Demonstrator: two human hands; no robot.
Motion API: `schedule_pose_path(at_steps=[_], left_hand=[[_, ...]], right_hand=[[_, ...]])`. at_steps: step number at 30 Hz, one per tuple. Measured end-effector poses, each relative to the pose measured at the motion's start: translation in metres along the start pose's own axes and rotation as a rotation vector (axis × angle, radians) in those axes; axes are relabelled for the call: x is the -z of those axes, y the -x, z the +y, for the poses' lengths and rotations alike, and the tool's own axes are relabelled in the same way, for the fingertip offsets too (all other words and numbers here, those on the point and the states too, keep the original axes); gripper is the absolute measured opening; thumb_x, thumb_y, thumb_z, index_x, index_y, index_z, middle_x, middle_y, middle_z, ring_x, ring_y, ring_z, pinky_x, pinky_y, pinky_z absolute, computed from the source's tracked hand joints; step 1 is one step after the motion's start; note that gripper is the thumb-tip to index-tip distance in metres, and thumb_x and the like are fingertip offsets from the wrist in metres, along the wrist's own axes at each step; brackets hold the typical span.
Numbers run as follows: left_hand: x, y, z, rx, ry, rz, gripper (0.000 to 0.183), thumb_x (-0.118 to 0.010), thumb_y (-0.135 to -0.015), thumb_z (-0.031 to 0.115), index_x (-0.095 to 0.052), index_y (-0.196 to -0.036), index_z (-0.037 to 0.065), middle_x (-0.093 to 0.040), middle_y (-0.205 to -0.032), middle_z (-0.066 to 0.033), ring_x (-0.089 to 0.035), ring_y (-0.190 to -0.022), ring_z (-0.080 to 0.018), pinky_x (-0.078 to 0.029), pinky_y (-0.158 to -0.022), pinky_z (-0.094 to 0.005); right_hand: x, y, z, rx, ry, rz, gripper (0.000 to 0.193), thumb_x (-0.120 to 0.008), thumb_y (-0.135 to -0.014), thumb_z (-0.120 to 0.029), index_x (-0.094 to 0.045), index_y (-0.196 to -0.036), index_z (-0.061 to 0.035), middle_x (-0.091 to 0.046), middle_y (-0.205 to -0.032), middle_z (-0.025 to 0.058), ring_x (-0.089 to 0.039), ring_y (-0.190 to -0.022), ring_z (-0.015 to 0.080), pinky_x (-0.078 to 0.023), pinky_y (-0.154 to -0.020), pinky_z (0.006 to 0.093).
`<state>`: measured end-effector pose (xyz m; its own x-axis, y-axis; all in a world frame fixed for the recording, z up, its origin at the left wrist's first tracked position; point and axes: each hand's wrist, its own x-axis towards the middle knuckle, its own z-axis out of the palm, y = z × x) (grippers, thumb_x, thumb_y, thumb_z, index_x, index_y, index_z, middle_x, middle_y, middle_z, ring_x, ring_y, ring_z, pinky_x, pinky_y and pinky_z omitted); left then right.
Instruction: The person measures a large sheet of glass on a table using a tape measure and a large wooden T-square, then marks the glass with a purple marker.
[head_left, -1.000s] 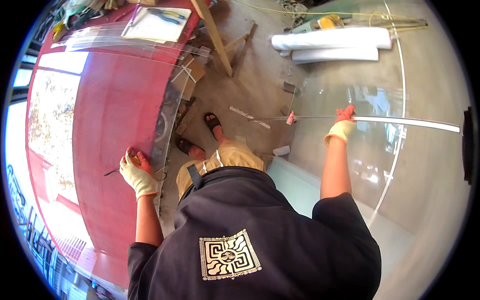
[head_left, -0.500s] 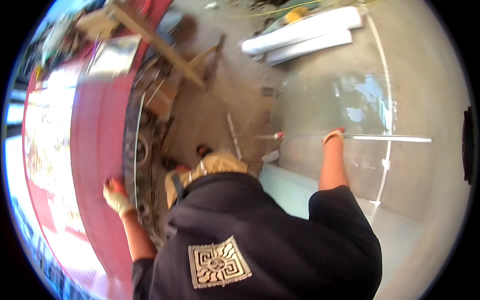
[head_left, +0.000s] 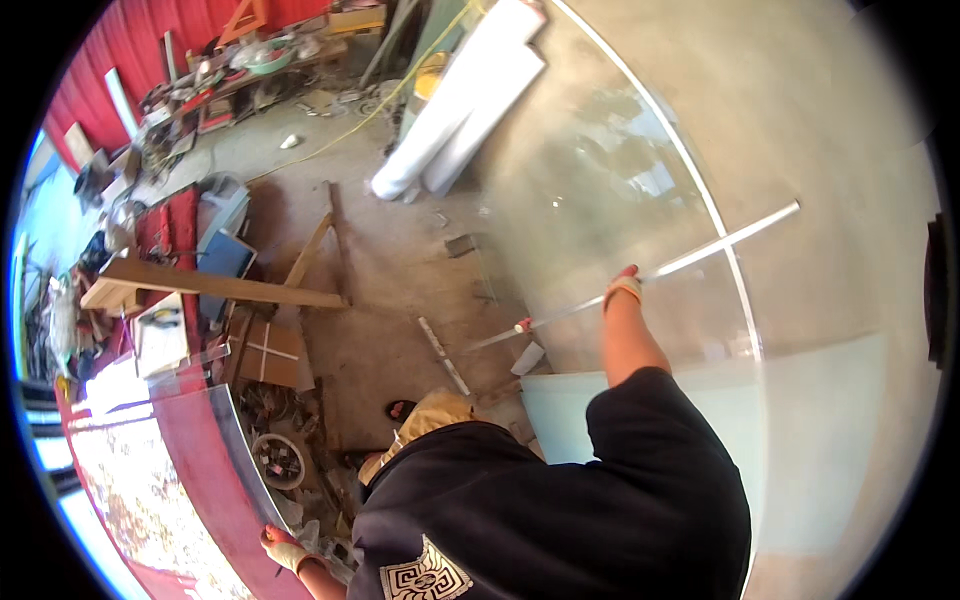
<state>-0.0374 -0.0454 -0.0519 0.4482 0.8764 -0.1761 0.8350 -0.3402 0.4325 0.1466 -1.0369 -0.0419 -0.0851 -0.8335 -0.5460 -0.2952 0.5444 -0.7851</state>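
Note:
My right hand (head_left: 622, 287), in a pale glove with red fingertips, rests on a long thin metal straightedge (head_left: 720, 245) and grips it. The straightedge lies across a big clear glass sheet (head_left: 600, 180), and its red-tipped near end (head_left: 521, 325) sticks out past the glass edge. My left hand (head_left: 285, 548), gloved the same way, sits at the lower left on the curved edge of a red-topped surface (head_left: 195, 470) under a clear sheet. Whether it holds something is not visible. My dark shirt hides much of the space between the hands.
Two white rolls (head_left: 460, 110) lie on the concrete floor beyond the glass. Wooden planks (head_left: 210, 285) and a cardboard piece (head_left: 265, 355) lie at left, with scrap metal (head_left: 278, 460) below them. A cluttered bench (head_left: 250, 65) stands at the back. A pale green sheet (head_left: 820, 440) lies at right.
The view has swung up and left, showing more floor and clutter. My left hand has slid toward me along the red surface's edge. My right hand has stayed on the straightedge.

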Motion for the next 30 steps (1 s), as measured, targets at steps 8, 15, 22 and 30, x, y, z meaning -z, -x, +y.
schedule_pose_path(at_steps=[8, 15, 22, 30], left_hand=[[0.03, 0.096, 0.058, -0.043, 0.059, 0.16, 0.042, -0.07, -0.098, 0.035, -0.074, -0.121, 0.0, -0.076, -0.109, -0.0261, -0.074, -0.103, -0.0399, -0.058, -0.091, -0.046], [0.031, 0.146, 0.039, 0.158, 0.106, 0.114, 0.043, -0.067, -0.095, 0.04, -0.075, -0.118, 0.006, -0.076, -0.107, -0.0266, -0.072, -0.107, -0.0447, -0.057, -0.094, -0.0501], [0.036, 0.233, -0.008, 0.275, 0.229, 0.039, 0.044, -0.065, -0.094, 0.042, -0.075, -0.12, 0.008, -0.076, -0.111, -0.0257, -0.071, -0.109, -0.0447, -0.057, -0.098, -0.0498], [0.054, 0.282, -0.077, 0.296, 0.447, -0.104, 0.049, -0.062, -0.098, 0.044, -0.072, -0.126, 0.006, -0.076, -0.118, -0.0237, -0.072, -0.113, -0.0399, -0.056, -0.099, -0.0464]], right_hand=[[0.028, -0.061, 0.004, -0.177, 0.055, -0.524, 0.085, -0.045, -0.103, -0.071, -0.041, -0.164, -0.0113, -0.048, -0.163, 0.0093, -0.041, -0.15, 0.0278, -0.028, -0.126, 0.0469], [-0.075, 0.058, 0.13, -0.128, 0.708, -0.801, 0.078, -0.052, -0.102, -0.068, -0.049, -0.155, -0.0116, -0.057, -0.146, 0.0123, -0.051, -0.134, 0.0286, -0.039, -0.115, 0.048], [-0.13, 0.157, 0.238, 0.05, 1.574, -1.308, 0.07, -0.058, -0.1, -0.065, -0.058, -0.146, -0.0119, -0.067, -0.128, 0.0152, -0.062, -0.118, 0.0294, -0.051, -0.104, 0.0492], [-0.263, 0.237, 0.338, 0.173, 1.788, -1.444, 0.047, -0.057, -0.103, -0.06, -0.065, -0.103, -0.0138, -0.07, -0.103, 0.0074, -0.065, -0.096, 0.0289, -0.051, -0.077, 0.0541]])
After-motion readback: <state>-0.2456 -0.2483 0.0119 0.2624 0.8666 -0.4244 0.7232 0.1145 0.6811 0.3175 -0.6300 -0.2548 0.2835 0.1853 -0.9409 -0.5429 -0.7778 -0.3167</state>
